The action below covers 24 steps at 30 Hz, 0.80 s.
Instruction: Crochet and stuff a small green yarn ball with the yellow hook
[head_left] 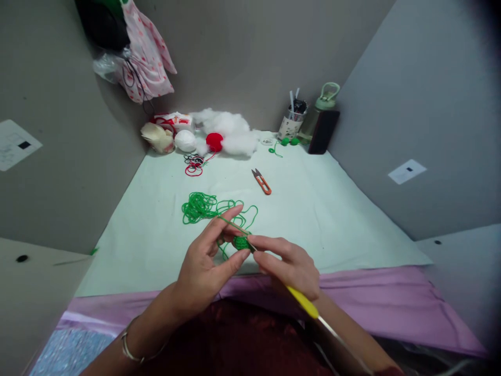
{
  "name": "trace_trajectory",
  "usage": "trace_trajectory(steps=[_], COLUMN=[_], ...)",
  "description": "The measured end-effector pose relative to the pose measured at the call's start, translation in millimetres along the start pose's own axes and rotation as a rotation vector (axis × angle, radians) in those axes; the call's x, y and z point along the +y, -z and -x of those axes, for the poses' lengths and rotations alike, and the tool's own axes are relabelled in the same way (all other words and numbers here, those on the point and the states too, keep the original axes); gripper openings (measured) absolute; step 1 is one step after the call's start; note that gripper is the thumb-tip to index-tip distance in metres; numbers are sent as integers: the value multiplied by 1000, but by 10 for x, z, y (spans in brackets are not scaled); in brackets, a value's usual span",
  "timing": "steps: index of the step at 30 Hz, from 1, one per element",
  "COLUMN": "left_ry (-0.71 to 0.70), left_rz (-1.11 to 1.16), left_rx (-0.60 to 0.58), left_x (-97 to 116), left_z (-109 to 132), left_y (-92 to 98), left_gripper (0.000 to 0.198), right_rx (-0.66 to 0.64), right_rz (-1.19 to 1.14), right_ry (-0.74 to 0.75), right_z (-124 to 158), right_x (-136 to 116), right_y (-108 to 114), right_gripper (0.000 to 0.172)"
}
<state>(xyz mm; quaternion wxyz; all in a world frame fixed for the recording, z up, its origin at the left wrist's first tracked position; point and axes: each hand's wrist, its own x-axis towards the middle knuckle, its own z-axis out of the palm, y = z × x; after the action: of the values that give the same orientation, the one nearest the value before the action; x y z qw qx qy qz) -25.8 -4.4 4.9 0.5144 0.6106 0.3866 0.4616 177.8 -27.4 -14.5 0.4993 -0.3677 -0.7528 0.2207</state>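
My left hand (207, 263) pinches a small green crocheted piece (241, 243) between thumb and fingers, with green yarn running over its raised index finger. On the right, my right hand (289, 263) is closed round a crochet hook with a yellow handle (303, 302); the hook's tip meets the crocheted piece. Loose green yarn (199, 207) lies in a tangled heap on the pale cloth just beyond my left hand, with loops trailing toward my fingers.
Orange snips (261, 181) lie mid-table. Behind are white stuffing (227, 128), a red yarn ball (214, 142), a white ball (185, 140), small green balls (294, 141), a pen cup (290, 127), a bottle (313, 117) and a dark phone (324, 132). Grey partitions (250, 62) enclose the table.
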Motion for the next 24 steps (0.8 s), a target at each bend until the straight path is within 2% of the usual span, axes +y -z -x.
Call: trace_trajectory(steps=[3, 7, 10, 19, 24], left_ry=[-18, -8, 21, 97, 115], left_rz=[-32, -25, 11, 76, 12], left_rx=[-5, -44, -82, -158, -205], left_x=[1, -7, -17, -24, 0], left_z=[-15, -58, -77, -41, -86], left_y=[3, 16, 30, 90, 127], left_gripper=[59, 55, 60, 67, 68], right_rx=[163, 179, 189, 50, -3], right_rz=[-106, -229, -256, -619, -411], right_ry=[145, 25, -24, -272, -159], right_z=[-54, -144, -167, -198, -230], right_x=[24, -18, -57, 6, -49], right_y=[-60, -95, -81, 42, 138], right_gripper=[25, 22, 21, 20, 18])
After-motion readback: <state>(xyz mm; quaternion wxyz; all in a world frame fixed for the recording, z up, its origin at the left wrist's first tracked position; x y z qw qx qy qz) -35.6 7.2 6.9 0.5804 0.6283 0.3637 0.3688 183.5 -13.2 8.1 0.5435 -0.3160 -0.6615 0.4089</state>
